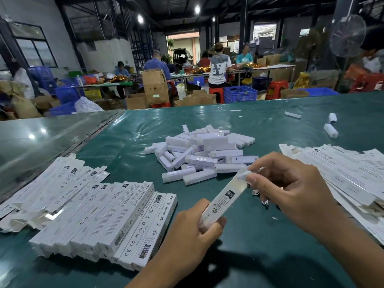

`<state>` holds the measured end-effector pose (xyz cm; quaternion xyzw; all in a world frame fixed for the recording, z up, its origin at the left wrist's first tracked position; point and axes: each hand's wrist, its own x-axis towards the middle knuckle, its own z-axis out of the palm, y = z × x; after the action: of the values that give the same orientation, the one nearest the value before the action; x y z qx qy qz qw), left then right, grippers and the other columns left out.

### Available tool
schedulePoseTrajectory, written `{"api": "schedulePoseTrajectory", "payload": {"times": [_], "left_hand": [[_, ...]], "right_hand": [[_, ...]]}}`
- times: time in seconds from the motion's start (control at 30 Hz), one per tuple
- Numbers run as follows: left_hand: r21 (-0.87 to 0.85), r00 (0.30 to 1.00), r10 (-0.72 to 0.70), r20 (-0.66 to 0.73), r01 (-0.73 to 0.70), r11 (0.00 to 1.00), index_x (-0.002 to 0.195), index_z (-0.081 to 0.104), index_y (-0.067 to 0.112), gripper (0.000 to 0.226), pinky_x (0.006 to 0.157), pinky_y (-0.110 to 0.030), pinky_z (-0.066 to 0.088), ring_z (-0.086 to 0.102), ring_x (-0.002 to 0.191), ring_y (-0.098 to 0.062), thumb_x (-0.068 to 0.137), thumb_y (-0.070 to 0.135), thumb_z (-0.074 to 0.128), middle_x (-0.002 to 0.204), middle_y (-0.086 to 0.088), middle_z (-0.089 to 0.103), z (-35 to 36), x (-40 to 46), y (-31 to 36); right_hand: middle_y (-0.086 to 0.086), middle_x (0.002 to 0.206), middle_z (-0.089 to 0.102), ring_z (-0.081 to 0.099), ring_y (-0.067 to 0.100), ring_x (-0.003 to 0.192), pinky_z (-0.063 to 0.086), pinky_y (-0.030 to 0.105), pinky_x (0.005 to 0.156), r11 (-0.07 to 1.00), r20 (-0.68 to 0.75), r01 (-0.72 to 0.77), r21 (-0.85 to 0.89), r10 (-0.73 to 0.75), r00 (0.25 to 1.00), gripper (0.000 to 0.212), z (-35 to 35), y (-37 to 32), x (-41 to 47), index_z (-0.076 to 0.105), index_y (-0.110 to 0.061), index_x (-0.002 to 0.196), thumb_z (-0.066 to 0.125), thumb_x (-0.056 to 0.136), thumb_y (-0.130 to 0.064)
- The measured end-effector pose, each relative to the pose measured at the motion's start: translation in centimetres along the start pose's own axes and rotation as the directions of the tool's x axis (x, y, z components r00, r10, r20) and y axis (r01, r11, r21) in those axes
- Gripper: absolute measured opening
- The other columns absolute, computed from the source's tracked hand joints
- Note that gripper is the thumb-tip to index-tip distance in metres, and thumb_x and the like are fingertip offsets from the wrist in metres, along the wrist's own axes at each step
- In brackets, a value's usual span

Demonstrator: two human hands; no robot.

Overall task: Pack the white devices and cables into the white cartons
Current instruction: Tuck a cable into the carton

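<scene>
Above the green table [270, 125], my left hand [187, 238] grips a white carton [223, 199] by its lower end; my right hand [291, 183] pinches its open top flap; white devices [199, 154] lie heaped beyond; filled cartons [108, 221] lie in rows at left.

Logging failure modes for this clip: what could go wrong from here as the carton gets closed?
The right hand pinches the end flap of the carton, which the left hand grips only at its lower end; the flap could crease. The carton's contents are hidden, so it might be closed incomplete.
</scene>
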<state>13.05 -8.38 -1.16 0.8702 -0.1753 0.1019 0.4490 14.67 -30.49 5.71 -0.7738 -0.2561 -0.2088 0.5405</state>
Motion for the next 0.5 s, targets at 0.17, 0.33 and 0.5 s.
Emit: {"api": "schedulePoseTrajectory", "payload": {"times": [0.17, 0.33, 0.5], "left_hand": [[0.014, 1.000, -0.003, 0.020, 0.003, 1.000, 0.085, 0.051, 0.025, 0.026, 0.050, -0.015, 0.032, 0.044, 0.052, -0.004, 0.090, 0.048, 0.062, 0.063, 0.017, 0.055, 0.02, -0.05, 0.07], [0.057, 0.999, 0.013, 0.031, -0.015, 0.998, 0.088, 0.049, 0.027, 0.027, 0.051, -0.018, 0.034, 0.047, 0.054, -0.006, 0.090, 0.051, 0.060, 0.069, 0.015, 0.058, 0.13, -0.12, 0.16], [0.050, 0.999, 0.014, 0.040, -0.016, 0.999, 0.086, 0.049, 0.028, 0.026, 0.051, -0.016, 0.033, 0.047, 0.053, -0.005, 0.090, 0.052, 0.059, 0.066, 0.017, 0.057, 0.13, -0.22, 0.30]], "right_hand": [[0.000, 0.063, 0.064, 0.051, 0.023, 0.052, 0.042, 0.035, 0.049, 0.999, 0.021, 0.009, -0.045, -0.008, 1.000, 0.014, -0.01, 0.24, 0.01, 0.074, -0.028, 0.084, 0.073, 0.082, -0.041], [-0.005, 0.061, 0.065, 0.047, 0.007, 0.051, 0.038, 0.020, 0.048, 0.999, 0.013, -0.035, 0.028, 0.034, 0.999, 0.014, 0.41, 0.46, 0.06, 0.076, -0.026, 0.080, 0.075, 0.078, -0.040], [0.002, 0.069, 0.069, 0.052, 0.013, 0.055, 0.042, 0.030, 0.051, 0.998, 0.087, -0.029, 0.055, 0.024, 0.996, 0.013, 0.22, 0.45, -0.02, 0.076, -0.029, 0.085, 0.075, 0.080, -0.041]]}}
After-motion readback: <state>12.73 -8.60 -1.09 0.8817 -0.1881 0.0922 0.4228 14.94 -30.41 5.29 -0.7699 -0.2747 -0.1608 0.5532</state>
